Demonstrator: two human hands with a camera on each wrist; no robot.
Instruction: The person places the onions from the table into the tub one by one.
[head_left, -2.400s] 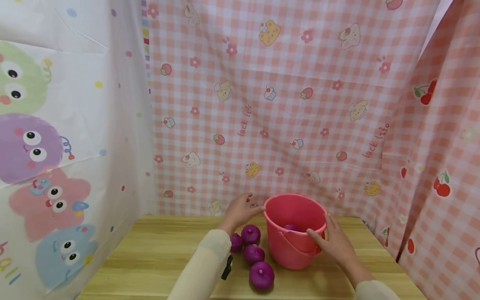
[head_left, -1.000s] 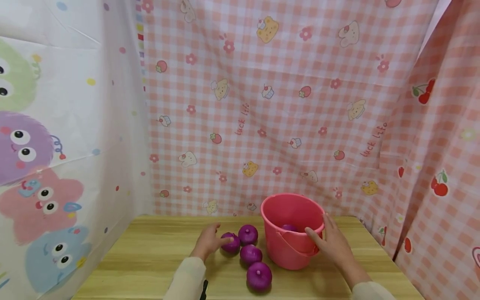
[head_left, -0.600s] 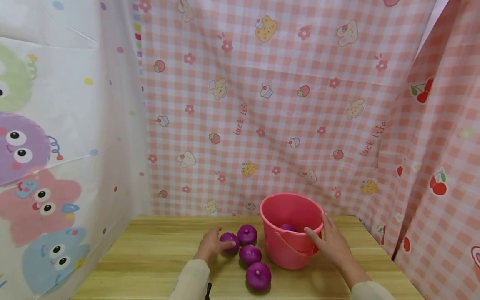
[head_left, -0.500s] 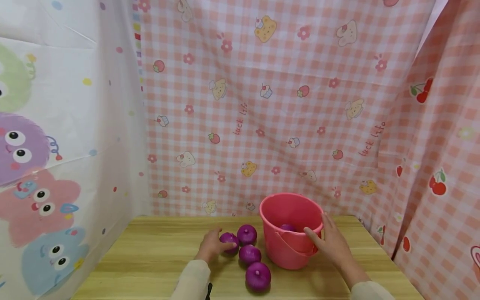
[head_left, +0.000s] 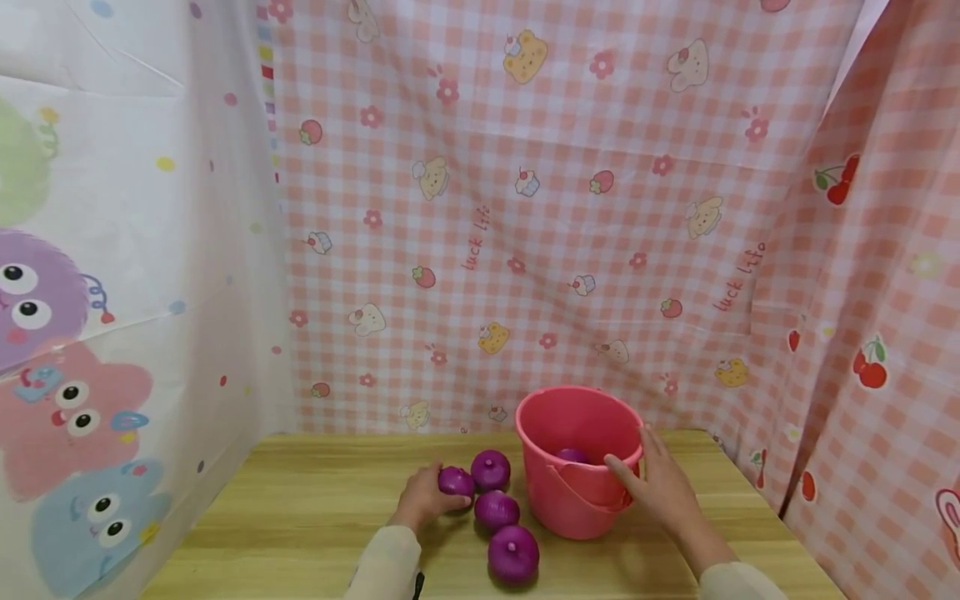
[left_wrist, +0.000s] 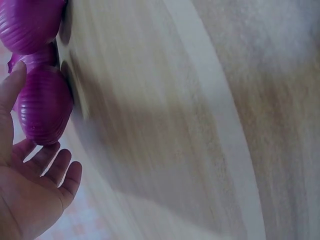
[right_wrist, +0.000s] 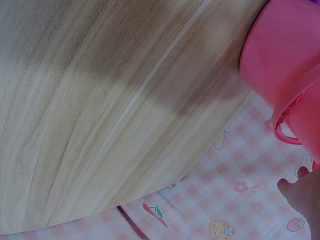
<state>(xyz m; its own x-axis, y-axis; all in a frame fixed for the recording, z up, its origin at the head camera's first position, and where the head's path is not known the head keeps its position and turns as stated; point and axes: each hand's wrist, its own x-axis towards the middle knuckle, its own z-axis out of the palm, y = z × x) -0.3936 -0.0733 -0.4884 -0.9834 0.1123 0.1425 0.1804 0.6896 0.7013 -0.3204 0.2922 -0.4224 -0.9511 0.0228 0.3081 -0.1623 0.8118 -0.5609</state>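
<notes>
My left hand (head_left: 426,498) holds a purple onion (head_left: 454,481) at the left of a small group, thumb on its near side and fingers behind. In the left wrist view, the thumb and curled fingertips touch that onion (left_wrist: 45,105). Close beside it lie a back onion (head_left: 491,470), a middle onion (head_left: 497,511) and a front onion (head_left: 513,556). On the right stands a pink bucket (head_left: 570,500), with a purple onion (head_left: 572,456) partly visible inside. My right hand (head_left: 670,493) rests at its right rim, thumb and fingers spread and fairly straight.
All of this stands on a wood-grain table (head_left: 300,517). A pink checked cloth (head_left: 465,167) hangs behind it, and a white cartoon-print cloth (head_left: 202,250) hangs at the left. The bucket's handle (head_left: 581,492) hangs down its front.
My left hand has come down from beside the bucket's left rim, moved left, and closed round the leftmost onion. My right hand has stayed at the bucket's right rim.
</notes>
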